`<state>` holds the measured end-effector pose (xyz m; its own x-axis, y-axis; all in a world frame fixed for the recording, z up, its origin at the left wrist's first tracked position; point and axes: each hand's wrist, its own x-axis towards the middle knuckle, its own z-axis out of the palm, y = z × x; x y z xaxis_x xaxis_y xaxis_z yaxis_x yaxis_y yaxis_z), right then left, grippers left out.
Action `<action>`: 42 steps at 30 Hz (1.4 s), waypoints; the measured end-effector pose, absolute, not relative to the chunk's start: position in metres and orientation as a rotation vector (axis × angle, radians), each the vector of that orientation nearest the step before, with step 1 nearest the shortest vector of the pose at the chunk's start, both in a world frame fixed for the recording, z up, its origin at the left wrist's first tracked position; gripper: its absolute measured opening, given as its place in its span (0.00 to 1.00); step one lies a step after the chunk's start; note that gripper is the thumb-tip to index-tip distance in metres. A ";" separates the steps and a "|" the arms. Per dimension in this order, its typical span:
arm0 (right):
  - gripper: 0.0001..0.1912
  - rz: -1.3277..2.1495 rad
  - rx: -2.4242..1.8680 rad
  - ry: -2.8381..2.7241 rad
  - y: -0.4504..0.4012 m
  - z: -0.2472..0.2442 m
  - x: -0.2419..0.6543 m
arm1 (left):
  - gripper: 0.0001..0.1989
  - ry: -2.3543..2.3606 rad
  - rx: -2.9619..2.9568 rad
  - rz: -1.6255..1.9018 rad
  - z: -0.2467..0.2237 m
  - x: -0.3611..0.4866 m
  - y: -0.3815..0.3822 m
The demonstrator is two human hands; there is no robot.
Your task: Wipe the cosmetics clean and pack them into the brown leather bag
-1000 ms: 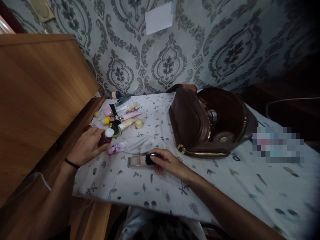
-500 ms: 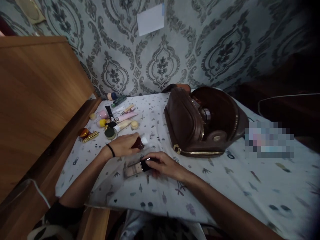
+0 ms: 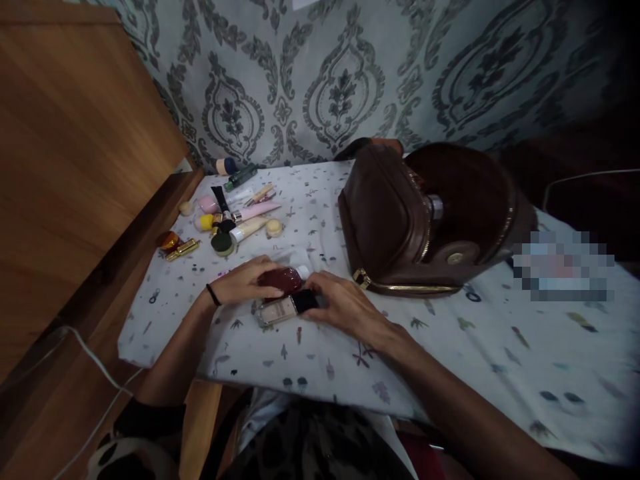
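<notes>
I have left hand (image 3: 245, 280) closed round red bottle (image 3: 280, 281), white cap (image 3: 303, 272) toward right. Right hand (image 3: 320, 299) grips foundation bottle (image 3: 279, 311) by black cap (image 3: 303, 302), base pointing left. Bottles side by side over cloth-covered surface (image 3: 450, 380), left of brown leather bag (image 3: 385, 213); cannot tell if they touch. Progress, my judgement: partway; both bottles in grip, neither released. Gold tube (image 3: 183, 249), dark green jar (image 3: 222, 244), pink tube (image 3: 257, 211) lie unheld at left. Bag open, pale item (image 3: 436, 206) in mouth.
</notes>
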<state>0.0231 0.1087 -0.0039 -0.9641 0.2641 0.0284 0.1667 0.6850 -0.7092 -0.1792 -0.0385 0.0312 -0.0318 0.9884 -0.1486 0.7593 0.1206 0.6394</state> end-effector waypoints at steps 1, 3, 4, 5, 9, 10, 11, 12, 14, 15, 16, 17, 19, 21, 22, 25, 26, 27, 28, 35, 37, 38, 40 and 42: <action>0.15 1.143 -0.341 -2.769 0.109 -0.004 0.023 | 0.26 1.846 1.684 0.545 0.030 -0.179 -0.039; 0.14 1.160 -0.338 -2.759 0.111 -0.004 0.022 | 0.27 1.837 1.688 0.577 0.026 -0.179 -0.041; 0.14 1.175 -0.346 -2.749 0.111 -0.003 0.022 | 0.27 1.826 1.695 0.592 0.024 -0.180 -0.041; 0.13 1.193 -0.356 -2.741 0.111 -0.002 0.022 | 0.27 1.816 1.703 0.603 0.022 -0.181 -0.042; 0.13 1.249 -0.403 -2.745 0.111 0.001 0.021 | 0.25 1.789 1.752 0.629 0.015 -0.184 -0.044; 0.14 1.256 -0.415 -2.750 0.111 0.001 0.021 | 0.25 1.785 1.764 0.633 0.013 -0.185 -0.044; 0.14 1.261 -0.417 -2.751 0.111 0.001 0.021 | 0.25 1.784 1.773 0.638 0.012 -0.185 -0.044; 0.14 1.266 -0.413 -2.749 0.111 0.001 0.021 | 0.26 1.788 1.779 0.642 0.011 -0.186 -0.044; 0.13 1.276 -0.402 -2.743 0.111 0.000 0.021 | 0.26 1.810 1.779 0.650 0.009 -0.186 -0.044; 0.13 1.281 -0.399 -2.741 0.111 -0.001 0.021 | 0.25 1.820 1.774 0.656 0.009 -0.185 -0.044; 0.13 1.284 -0.402 -2.738 0.111 -0.001 0.021 | 0.25 1.827 1.768 0.662 0.009 -0.184 -0.044; 0.13 1.287 -0.407 -2.737 0.110 -0.001 0.021 | 0.25 1.833 1.761 0.666 0.010 -0.184 -0.044; 0.14 1.285 -0.413 -2.739 0.110 0.000 0.021 | 0.25 1.848 1.757 0.657 0.012 -0.181 -0.044; 0.14 1.276 -0.404 -2.743 0.110 0.001 0.021 | 0.28 1.885 1.766 0.627 0.014 -0.177 -0.045; 0.14 1.270 -0.395 -2.744 0.110 0.001 0.021 | 0.30 1.908 1.772 0.615 0.014 -0.175 -0.045; 0.15 1.251 -0.372 -2.743 0.110 0.001 0.021 | 0.27 1.981 1.790 0.609 0.016 -0.172 -0.047; 0.15 1.246 -0.367 -2.743 0.110 0.001 0.021 | 0.26 2.009 1.797 0.612 0.016 -0.172 -0.048; 0.16 1.239 -0.363 -2.745 0.110 0.001 0.021 | 0.26 2.042 1.803 0.613 0.017 -0.173 -0.049; 0.16 1.231 -0.361 -2.749 0.110 0.001 0.022 | 0.26 2.078 1.808 0.610 0.018 -0.175 -0.051; 0.16 1.151 -0.246 -2.818 0.111 -0.001 0.023 | 0.20 2.119 1.743 0.658 0.037 -0.198 -0.046; 0.17 1.132 -0.214 -2.848 0.111 0.000 0.023 | 0.17 2.204 1.689 0.705 0.036 -0.201 -0.036; 0.18 1.130 -0.207 -2.861 0.111 0.001 0.023 | 0.16 2.238 1.671 0.703 0.034 -0.202 -0.029; 0.17 1.137 -0.205 -2.871 0.111 0.001 0.023 | 0.13 2.244 1.664 0.673 0.028 -0.203 -0.016; 0.15 1.161 -0.178 -2.857 0.111 0.001 0.023 | 0.06 2.217 1.668 0.675 0.023 -0.204 -0.006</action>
<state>0.0230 0.1111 0.0012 -0.9920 0.1264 0.0050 0.0871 0.7112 -0.6976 -0.2039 -0.0058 0.0232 -0.2908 0.9554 0.0513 0.8220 0.2220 0.5244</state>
